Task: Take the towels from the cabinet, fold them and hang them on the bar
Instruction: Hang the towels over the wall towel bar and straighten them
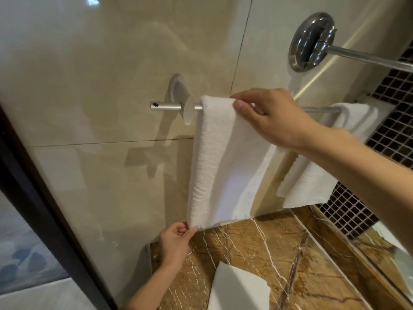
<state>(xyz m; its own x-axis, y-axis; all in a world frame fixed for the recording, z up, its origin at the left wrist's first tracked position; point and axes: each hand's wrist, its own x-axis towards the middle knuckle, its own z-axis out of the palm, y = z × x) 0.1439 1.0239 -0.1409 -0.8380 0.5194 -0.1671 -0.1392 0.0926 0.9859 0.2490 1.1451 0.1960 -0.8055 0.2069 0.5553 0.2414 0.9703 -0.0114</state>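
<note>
**Door frame** [33, 186]: dark, far left, well apart from both sets of fingers. Not part of the work.

**Left hand** [176, 240]: low down. Its fingers [182, 227] pinch the bottom left corner of the towel and hold nothing else.

**Bar** [165, 106]: brushed metal, level on the wall, above the left fingers. Its free end juts left of the mount.

**Towel** [221, 166]: white, folded into a long strip and draped over the bar close to the mount. It hangs between the two sets of fingers — top fold under the right ones, lower hem at the left ones, just above the bench [279, 247].

**Right hand** [274, 115]: up at the bar. Its fingers [248, 94] curl over the towel's top fold with the thumb on the front face, gripping it.

**Step in hand, as judged:** squaring the hang. To do it well, hold the fold fast on the bar with the right fingers. Draw the corner gently straight down with the left until the hem lies level and the edges line up — too hard a pull could slide the strip off.

**Second towel** [312, 182]: hung on the bar, right of and below the right fingers, partly behind the forearm.

**Third towel** [237, 289]: flat on the bench, right of the left fingers, not yet hung.
</note>
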